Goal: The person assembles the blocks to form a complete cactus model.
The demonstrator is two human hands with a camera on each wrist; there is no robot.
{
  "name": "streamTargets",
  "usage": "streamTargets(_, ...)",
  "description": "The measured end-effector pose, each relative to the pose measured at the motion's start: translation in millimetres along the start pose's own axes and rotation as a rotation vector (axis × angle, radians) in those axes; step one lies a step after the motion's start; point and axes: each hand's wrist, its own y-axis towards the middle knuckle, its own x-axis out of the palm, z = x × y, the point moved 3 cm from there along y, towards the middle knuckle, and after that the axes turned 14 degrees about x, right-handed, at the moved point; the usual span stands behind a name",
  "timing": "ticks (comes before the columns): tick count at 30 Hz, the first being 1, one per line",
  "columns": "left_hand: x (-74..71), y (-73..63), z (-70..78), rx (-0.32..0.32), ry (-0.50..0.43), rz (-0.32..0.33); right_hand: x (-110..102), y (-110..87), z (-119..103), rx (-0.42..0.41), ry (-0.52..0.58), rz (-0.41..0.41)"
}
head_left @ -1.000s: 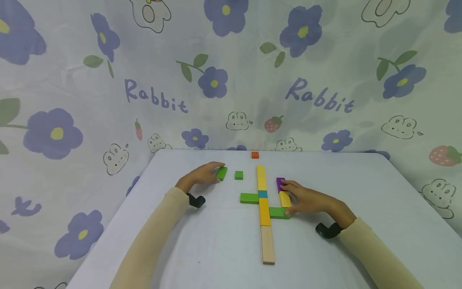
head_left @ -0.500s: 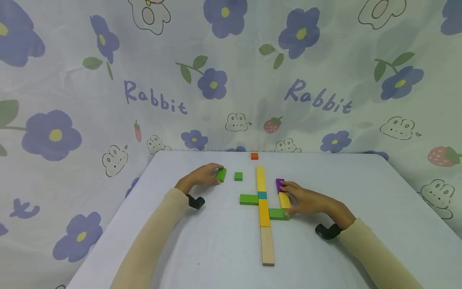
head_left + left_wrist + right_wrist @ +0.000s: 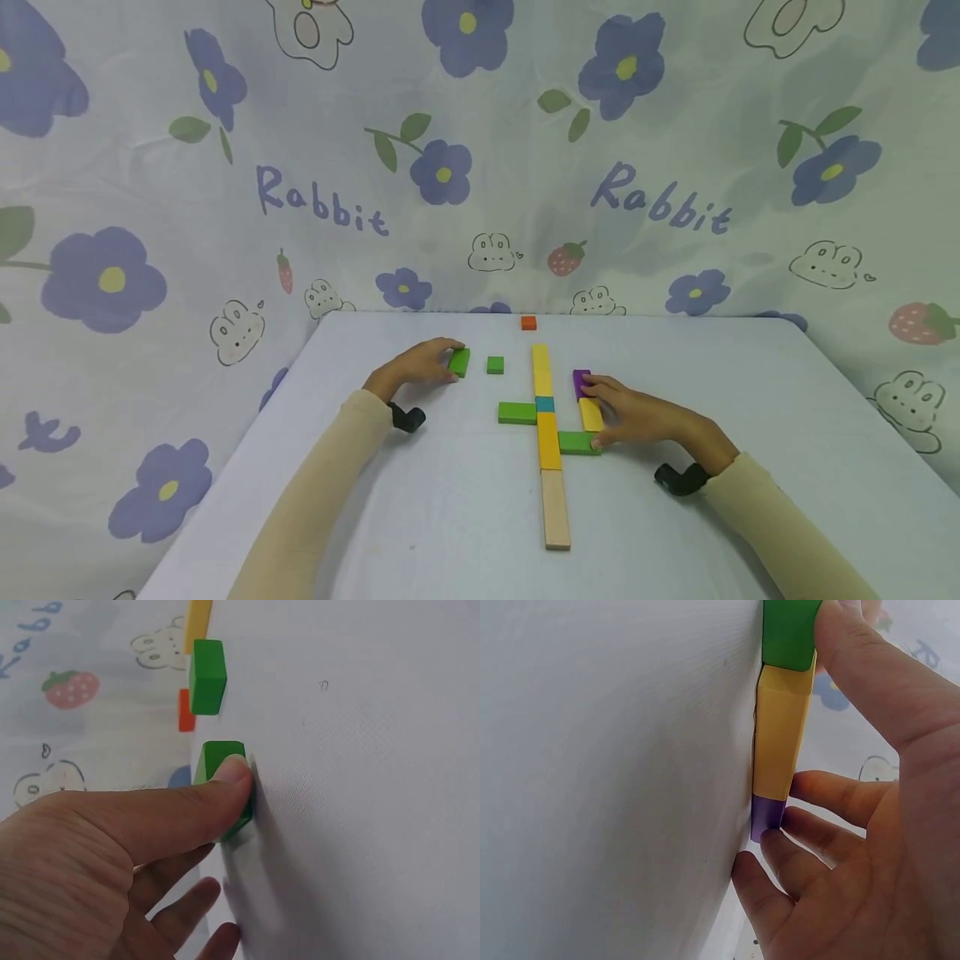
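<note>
At the left of the head view, my left hand (image 3: 412,365) pinches a green block (image 3: 460,362) between thumb and fingers. The left wrist view shows my thumb pressed on that block close over the white tabletop. On the right side, my right hand (image 3: 641,415) spans a short line of blocks. Its thumb touches the end of a green block (image 3: 576,442), and its fingertips rest at a purple block (image 3: 581,383). A yellow block (image 3: 590,414) lies between those two; the right wrist view shows all three end to end.
A straight row runs down the middle: yellow block (image 3: 542,369), blue cube (image 3: 545,404), orange-yellow block (image 3: 549,440) and plain wood block (image 3: 555,508). Another green block (image 3: 517,412) juts left from it. A green cube (image 3: 496,365) and an orange block (image 3: 528,322) lie farther back.
</note>
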Motion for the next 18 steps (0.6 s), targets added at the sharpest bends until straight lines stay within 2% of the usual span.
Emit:
streamTargets(5, -0.5, -0.7, 0.1, 0.015, -0.013, 0.026, -1, -0.2, -1, 0.004, 0.014, -0.007)
streamTargets(13, 0.6, 0.1, 2.9, 0.06, -0.078, 0.104, 0, -1.3, -1, 0.003, 0.016, -0.009)
streamTargets(18, 2.8, 3.5, 14.5, 0.113, -0.097, 0.093, -1, -1.7, -1, -0.003, 0.006, -0.002)
